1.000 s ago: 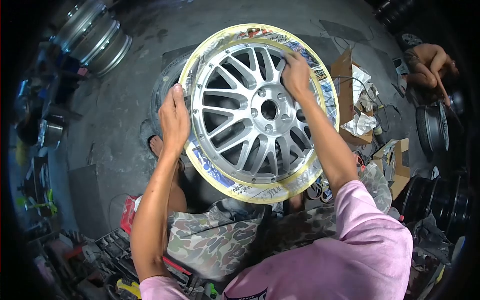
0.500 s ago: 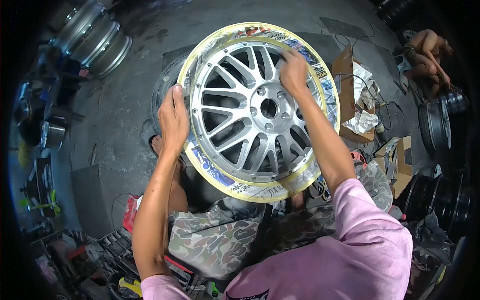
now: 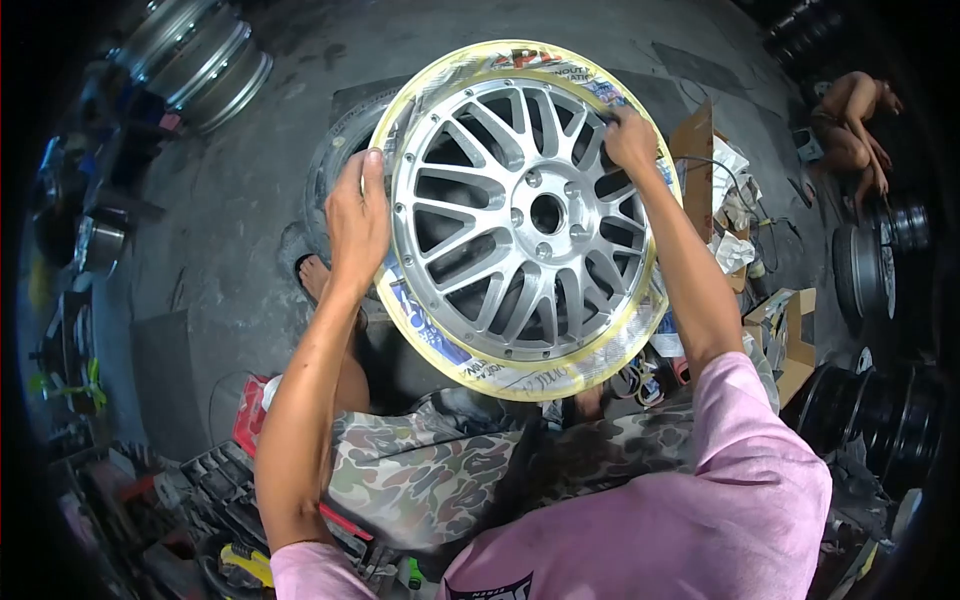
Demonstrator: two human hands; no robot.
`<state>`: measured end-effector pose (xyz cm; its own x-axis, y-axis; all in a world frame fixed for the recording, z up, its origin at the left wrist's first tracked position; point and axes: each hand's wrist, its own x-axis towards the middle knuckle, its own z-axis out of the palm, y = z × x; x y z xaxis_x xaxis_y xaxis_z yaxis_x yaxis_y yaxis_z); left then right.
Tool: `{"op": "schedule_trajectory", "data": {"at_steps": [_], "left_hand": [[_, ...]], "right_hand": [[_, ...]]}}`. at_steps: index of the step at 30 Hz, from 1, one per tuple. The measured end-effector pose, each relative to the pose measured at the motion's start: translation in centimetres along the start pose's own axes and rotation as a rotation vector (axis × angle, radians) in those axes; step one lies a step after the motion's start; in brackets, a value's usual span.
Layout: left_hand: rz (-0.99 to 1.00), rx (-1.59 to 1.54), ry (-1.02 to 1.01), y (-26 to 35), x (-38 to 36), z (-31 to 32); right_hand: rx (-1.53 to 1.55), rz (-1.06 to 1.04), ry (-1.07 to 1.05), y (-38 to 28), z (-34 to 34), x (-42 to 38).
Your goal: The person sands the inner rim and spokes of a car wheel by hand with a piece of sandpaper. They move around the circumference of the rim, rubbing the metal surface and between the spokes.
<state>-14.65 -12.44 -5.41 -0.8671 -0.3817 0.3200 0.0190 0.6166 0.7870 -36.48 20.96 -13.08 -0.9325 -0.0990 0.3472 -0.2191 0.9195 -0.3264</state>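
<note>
A silver alloy wheel (image 3: 552, 176) with many spokes leans in front of me. Yellow masking tape and printed paper (image 3: 425, 330) cover its outer lip. My left hand (image 3: 357, 220) is closed on the lip at the left edge, thumb up and fingers partly hidden behind. Over the upper right of the wheel, my right hand (image 3: 632, 142) is curled, its fingertips against the spoke ends near the lip. Something small and dark may be under those fingers, but I cannot make it out. Behind the wheel a dark tyre (image 3: 332, 165) is partly visible.
A cardboard box (image 3: 695, 150) with crumpled paper stands to the right, and another open box (image 3: 797, 335) is closer. Stacked wheels (image 3: 215, 70) stand at the far left. Dark rims (image 3: 880, 420) lie at the right. Another person (image 3: 850, 125) crouches beyond a tyre (image 3: 858, 270).
My right hand has moved to the right over the wheel, closer to the taped lip. The wheel sits slightly further right in view. My left hand keeps its hold.
</note>
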Motion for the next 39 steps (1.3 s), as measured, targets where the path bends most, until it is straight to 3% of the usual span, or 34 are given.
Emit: {"op": "schedule_trajectory", "data": {"at_steps": [2, 3, 6, 10, 11, 12, 13, 16, 17, 18, 19, 20, 21, 24, 27, 29, 30, 31, 32, 33, 36, 38, 39], "left_hand": [[0.037, -0.022, 0.005, -0.5, 0.0, 0.1], [0.032, -0.015, 0.002, -0.5, 0.0, 0.1], [0.008, -0.022, 0.007, -0.5, -0.1, -0.1], [-0.037, -0.061, -0.034, -1.1, -0.2, 0.0], [-0.051, -0.067, -0.026, -1.4, -0.2, 0.1], [-0.065, -0.069, -0.019, -1.4, -0.2, 0.3], [-0.053, -0.022, -0.031, -1.0, -0.1, 0.0], [0.029, 0.017, -0.018, -1.8, 0.0, -0.1], [0.048, -0.008, 0.003, -1.2, -0.1, -0.1], [0.037, -0.013, 0.003, -0.9, 0.0, -0.3], [0.015, -0.005, -0.012, -0.6, -0.1, -0.4], [-0.003, 0.004, -0.025, -0.5, 0.0, -0.4], [0.029, 0.014, 0.003, -0.5, 0.1, -0.3], [0.115, 0.030, 0.071, -1.3, 0.3, 0.2], [0.043, 0.070, 0.018, -1.0, 0.3, -0.2], [0.047, 0.077, 0.030, -1.1, 0.4, -0.3], [0.049, 0.089, 0.040, -1.2, 0.4, -0.2], [0.063, 0.075, 0.061, -1.3, 0.4, -0.1], [0.077, 0.068, 0.050, -1.5, 0.5, 0.0], [0.064, 0.079, 0.046, -1.6, 0.6, 0.0], [0.050, 0.140, 0.015, -2.0, 0.4, -0.9], [0.300, 0.216, 0.194, -2.3, 0.4, -0.8], [0.319, 0.212, 0.186, -0.9, 0.2, -1.5]], "right_hand": [[0.166, -0.203, 0.009, -4.2, 1.3, 2.4], [0.281, -0.408, 0.128, -7.0, 2.5, 2.8], [0.358, -0.838, -0.071, -16.8, 0.3, -0.7], [0.281, -1.498, -0.293, -20.4, -4.0, -6.9], [0.148, -1.552, -0.293, -20.8, -3.6, -6.6], [0.275, -1.593, -0.124, -20.6, -2.8, -5.4], [0.294, -1.437, -0.201, -20.2, -2.5, -4.0], [0.248, -0.943, -0.092, -15.1, -0.2, 2.3], [0.101, -0.728, -0.065, -12.5, -0.7, 3.0], [0.032, -0.747, -0.005, -9.8, -1.1, 3.8], [-0.210, -0.492, -0.114, -6.6, -0.2, 4.3], [-0.286, -0.401, -0.193, -4.0, -1.1, 3.6], [-0.282, -0.327, -0.101, -0.2, 0.0, 2.7], [-0.312, -0.028, -0.194, 2.8, -2.8, -4.0], [-0.275, 0.319, -0.385, 4.6, -4.7, -10.6], [-0.318, 0.407, -0.593, 4.4, -6.0, -14.9], [-0.239, 0.467, -0.731, 4.3, -7.0, -17.1], [0.035, 0.422, -0.911, 4.9, -7.9, -19.0], [0.646, 0.691, -0.994, 6.1, -9.3, -21.0], [1.170, 0.827, -0.983, 5.0, -11.6, -21.6], [0.863, 0.680, -0.566, 3.7, -21.0, -19.7], [0.645, 0.530, -0.458, 8.9, -25.2, -18.2], [0.693, 0.488, -0.391, 12.5, -26.8, -17.9]]}}
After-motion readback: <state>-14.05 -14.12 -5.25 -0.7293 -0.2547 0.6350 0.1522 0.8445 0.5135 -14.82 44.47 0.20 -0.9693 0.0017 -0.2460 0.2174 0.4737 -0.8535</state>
